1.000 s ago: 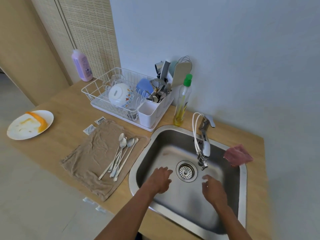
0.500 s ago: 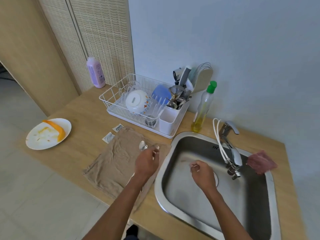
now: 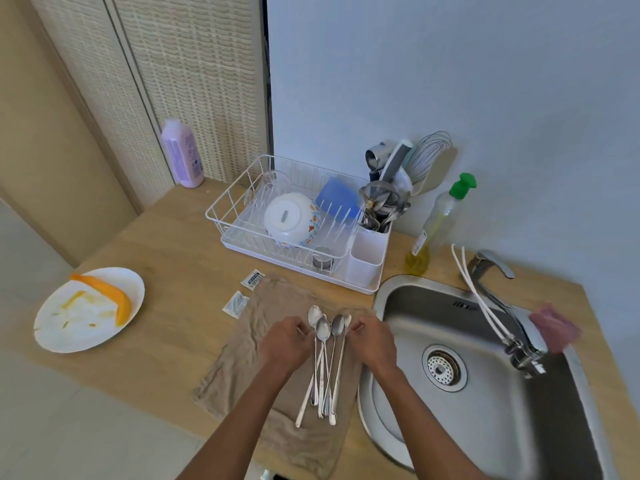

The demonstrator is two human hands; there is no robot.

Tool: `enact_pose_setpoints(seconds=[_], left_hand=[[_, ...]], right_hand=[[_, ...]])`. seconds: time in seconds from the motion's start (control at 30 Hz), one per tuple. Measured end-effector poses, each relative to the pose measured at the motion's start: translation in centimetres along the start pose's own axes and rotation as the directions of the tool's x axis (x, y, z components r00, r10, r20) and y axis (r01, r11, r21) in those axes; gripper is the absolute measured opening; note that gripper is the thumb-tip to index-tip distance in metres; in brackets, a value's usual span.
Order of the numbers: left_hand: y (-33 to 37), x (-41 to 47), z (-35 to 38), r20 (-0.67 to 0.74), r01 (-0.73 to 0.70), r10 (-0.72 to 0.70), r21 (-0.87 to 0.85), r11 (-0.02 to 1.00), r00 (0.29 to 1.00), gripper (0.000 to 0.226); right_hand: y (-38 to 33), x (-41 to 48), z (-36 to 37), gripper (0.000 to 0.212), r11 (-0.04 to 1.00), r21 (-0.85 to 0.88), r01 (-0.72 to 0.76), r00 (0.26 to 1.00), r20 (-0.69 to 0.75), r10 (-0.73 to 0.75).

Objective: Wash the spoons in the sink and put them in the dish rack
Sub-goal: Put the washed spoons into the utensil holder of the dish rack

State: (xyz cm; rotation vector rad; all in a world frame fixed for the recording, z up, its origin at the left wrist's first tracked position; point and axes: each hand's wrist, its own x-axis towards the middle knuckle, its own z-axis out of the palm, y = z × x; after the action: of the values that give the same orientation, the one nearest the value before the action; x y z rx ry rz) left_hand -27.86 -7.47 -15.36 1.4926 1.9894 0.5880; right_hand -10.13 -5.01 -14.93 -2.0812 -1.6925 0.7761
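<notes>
A: From the head view, where are the spoons (image 3: 325, 368)?

B: In a loose bundle on a crumpled brown cloth (image 3: 249, 358) that is spread on the wooden tabletop (image 3: 173, 265), just left of the steel sink (image 3: 485, 344). Their bowls point away from the person and the handles fan out toward the near edge.

A: And the hands?

B: One on each side of the spoon bowls. The left hand (image 3: 285, 346) is on the left, and its curled fingers (image 3: 304, 332) reach the outermost spoon. The right hand (image 3: 375, 346) is on the right, and its fingers (image 3: 356, 329) curl in beside the nearest spoon.

A: Are they grasping the spoons?

B: I cannot tell for either hand. The fingertips are bent close to the metal, but I can't make out a grip.

A: And the dish rack?

B: The white wire dish rack (image 3: 225, 216) stands behind the cloth. An upturned bowl (image 3: 292, 220) and a blue cup (image 3: 337, 199) are in it, and its white cutlery holder (image 3: 365, 258) is packed with utensils. A green-capped soap bottle (image 3: 440, 216) stands between the rack and the tap (image 3: 491, 265).

A: Anything else?

B: A white plate (image 3: 86, 323) with an orange rind (image 3: 104, 292) is far to the left, and a purple bottle (image 3: 181, 154) stands at the back.
</notes>
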Motion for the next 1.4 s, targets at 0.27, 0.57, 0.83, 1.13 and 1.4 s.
enact_pose_setpoints(seconds=[0.27,0.57,0.83,1.13,1.4], left_hand=[[0.4,2.4,0.5,0.058,-0.155,0.158,-0.052,0.986,0.986,0.017],[0.9,3.8,0.1,0.123,-0.066,0.087,-0.165,0.984,0.989,0.009],[2.2,3.3,-2.7,0.101,-0.090,0.130,-0.331,0.939,0.986,0.011],[4.5,2.9,-7.4,-0.071,-0.258,0.249,-0.311,0.915,0.966,0.015],[5.2,2.0,-10.1,-0.226,-0.468,0.426,-0.184,0.864,0.876,0.017]], right_hand=[[-0.6,1.3,0.5,0.013,0.994,-0.091,0.054,0.997,-0.049,-0.059],[-0.6,2.2,-0.1,0.008,0.997,0.077,0.004,1.000,0.026,-0.006],[-1.6,2.1,-4.6,0.005,0.977,0.211,0.023,0.999,0.037,-0.032],[-5.0,-1.2,-8.2,0.018,0.939,0.158,0.306,0.931,-0.254,-0.261],[-4.8,-2.4,-7.0,0.008,0.920,0.115,0.376,0.892,-0.314,-0.325]])
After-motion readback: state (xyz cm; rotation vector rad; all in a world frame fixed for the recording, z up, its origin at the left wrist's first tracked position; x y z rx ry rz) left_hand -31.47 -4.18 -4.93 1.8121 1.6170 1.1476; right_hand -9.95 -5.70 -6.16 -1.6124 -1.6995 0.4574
